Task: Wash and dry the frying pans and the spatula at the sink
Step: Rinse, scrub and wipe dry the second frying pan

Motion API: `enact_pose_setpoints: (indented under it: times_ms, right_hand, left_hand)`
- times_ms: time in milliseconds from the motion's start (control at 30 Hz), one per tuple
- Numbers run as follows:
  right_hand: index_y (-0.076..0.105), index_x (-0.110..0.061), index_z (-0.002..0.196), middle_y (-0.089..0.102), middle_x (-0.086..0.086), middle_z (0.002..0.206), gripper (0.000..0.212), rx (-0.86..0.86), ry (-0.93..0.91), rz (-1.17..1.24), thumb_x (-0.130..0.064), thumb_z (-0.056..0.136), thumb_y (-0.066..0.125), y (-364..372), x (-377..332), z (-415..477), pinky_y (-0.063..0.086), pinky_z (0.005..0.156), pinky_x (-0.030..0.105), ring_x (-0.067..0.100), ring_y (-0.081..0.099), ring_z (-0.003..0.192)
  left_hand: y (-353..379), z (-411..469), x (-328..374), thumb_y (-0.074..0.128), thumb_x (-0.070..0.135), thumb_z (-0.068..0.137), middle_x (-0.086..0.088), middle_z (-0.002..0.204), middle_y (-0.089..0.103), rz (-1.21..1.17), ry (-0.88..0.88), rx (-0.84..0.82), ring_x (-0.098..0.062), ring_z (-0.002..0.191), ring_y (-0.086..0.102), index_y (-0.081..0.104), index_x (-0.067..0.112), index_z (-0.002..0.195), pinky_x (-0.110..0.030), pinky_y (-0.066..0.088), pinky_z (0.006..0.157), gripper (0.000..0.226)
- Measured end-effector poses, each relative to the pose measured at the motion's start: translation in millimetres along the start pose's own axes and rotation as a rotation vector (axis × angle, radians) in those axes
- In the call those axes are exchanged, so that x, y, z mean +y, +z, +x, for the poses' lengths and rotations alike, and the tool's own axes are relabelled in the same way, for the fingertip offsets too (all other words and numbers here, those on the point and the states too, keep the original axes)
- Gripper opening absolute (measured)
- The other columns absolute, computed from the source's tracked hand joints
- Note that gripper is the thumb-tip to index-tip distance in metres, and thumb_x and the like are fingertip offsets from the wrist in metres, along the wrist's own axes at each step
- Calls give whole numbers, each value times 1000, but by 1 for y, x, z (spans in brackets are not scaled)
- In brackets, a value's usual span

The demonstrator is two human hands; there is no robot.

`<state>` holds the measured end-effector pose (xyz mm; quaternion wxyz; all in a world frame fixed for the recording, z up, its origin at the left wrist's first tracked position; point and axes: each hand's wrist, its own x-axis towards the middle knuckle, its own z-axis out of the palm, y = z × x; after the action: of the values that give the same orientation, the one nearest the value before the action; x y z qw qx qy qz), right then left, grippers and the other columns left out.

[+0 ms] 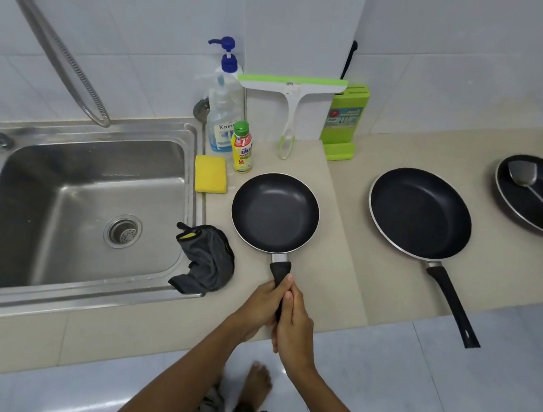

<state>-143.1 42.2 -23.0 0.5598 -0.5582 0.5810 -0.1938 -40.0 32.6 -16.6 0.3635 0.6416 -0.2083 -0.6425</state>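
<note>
- Clenches the black handle (pixel 279 270) of the small frying pan (pixel 275 211) in a double grip, left hand (pixel 260 303) curled round it from one side and right hand (pixel 295 330) from the other, just at the front edge of the desk (pixel 337 249).
- Has that pan flat on the desk, just right of the sink (pixel 21 207), between the grey cloth (pixel 207 261) and the medium frying pan (pixel 419 213); likely picked as the first for washing, being nearest the basin.
- Looks early in the task: shows no standing water or suds in the sink, only the drain strainer.
- Has the medium pan well apart to the right, with its handle poking out past the desk edge, easy to reach.
- Finds the third frying pan (pixel 539 203) at far right, holding the metal spatula (pixel 522 175), blade toward the wall; nothing inside the other two pans.
- Has the washing kit beside the sink rim: yellow sponge (pixel 211 174), small dish-soap bottle (pixel 242 148) just beside it, pump bottle (pixel 222 109) behind.
</note>
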Motion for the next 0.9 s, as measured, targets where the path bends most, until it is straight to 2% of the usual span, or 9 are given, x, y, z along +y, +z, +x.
enact_pose_setpoints:
  times_ms: [67,100,400,500,533,600,667,800,900]
  right_hand:
    - [49,-39,143,72,-6,119,43,7,7,-11,-48,108,25,-1,-1,-1,57,93,26,4,68,104]
    - [49,-38,142,71,-9,119,42,14,12,-25,-47,108,26,0,-1,-1,57,92,25,4,68,105]
    - [51,-37,138,73,-8,110,45,41,8,-94,-54,104,27,0,-1,1,62,82,29,8,71,95]
    - [51,-38,138,72,-7,111,37,0,-17,-101,-48,107,34,-10,-4,0,61,65,28,10,72,89]
    - [52,-36,138,71,-6,115,36,-2,-33,-135,-47,107,36,-15,-4,0,61,71,30,12,71,93]
    - [51,-32,139,67,-9,129,39,22,-106,-286,-48,107,37,-30,0,4,54,94,33,12,64,115]
    - [50,-29,143,60,-10,138,42,85,-211,-462,-48,107,38,-55,8,11,48,104,32,11,57,125]
    - [58,-20,138,64,1,132,42,281,-492,-869,-41,104,45,-118,25,44,55,93,38,19,60,115]
    - [55,-18,141,60,8,139,48,340,-451,-1016,-44,101,48,-176,34,78,53,99,41,26,59,124]
  left_hand:
    - [-1,3,-5,49,60,98,3,85,76,-38,-11,-5,-12,86,72,68,14,100,-32,60,83,50]
    - [-2,3,-6,49,60,99,0,91,76,-45,-9,-7,-15,92,73,69,14,103,-34,59,88,50]
    - [-3,0,-4,46,63,98,1,80,74,4,31,53,-12,76,70,70,14,93,-27,53,68,55]
    - [-1,-7,-2,43,64,98,1,88,71,165,66,196,-17,85,68,69,12,97,-23,47,69,58]
    - [-2,-9,-3,43,65,97,2,91,68,256,88,299,-17,88,66,67,12,98,-22,45,68,58]
    - [-11,-19,-5,47,66,95,1,102,62,508,201,582,-19,93,61,64,12,104,-28,46,72,57]
    - [-15,-20,2,50,63,94,-4,108,60,825,484,772,-24,97,59,63,11,111,-35,50,78,56]
    - [19,4,35,59,54,93,-7,130,61,1062,774,679,-26,119,57,63,14,123,-38,44,95,51]
    - [80,34,58,51,60,94,-12,154,47,1189,846,551,-28,138,48,58,15,137,-43,42,107,62]
